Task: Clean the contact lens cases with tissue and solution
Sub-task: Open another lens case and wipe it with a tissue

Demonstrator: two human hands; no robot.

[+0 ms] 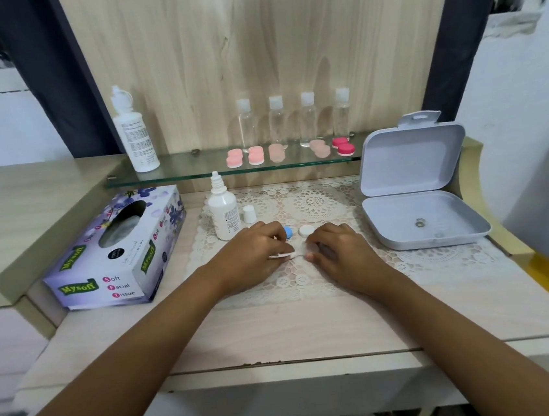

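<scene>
Caught mid-job, judging by the layout on the bench [280, 336]. Found the left grip [254, 254] and the right grip [342, 251] close together at the middle of the lace mat [316, 203], both curled and pinching a small white piece [290, 255] between them. Could not tell whether tissue alone or tissue wrapped round a case body.

Saw a blue cap [288, 231] and a white cap [306, 230] lying loose just at 12 o'clock of the grips, so judged one case opened and under wiping. Noted the small solution bottle [223, 209] upright at 11 o'clock of the left grip, its lid [249, 214] off and standing just beside it: solution probably applied already. Noted the tissue box [118, 248] at 9 o'clock.

Saw pink cases [256, 157] and a red case [344, 148] on the glass shelf [188, 173] at 12 o'clock, capped, well apart from both grips; could not tell whether cleaned or waiting. Judged recapping of the open case left, and perhaps the whole shelf row.
</scene>
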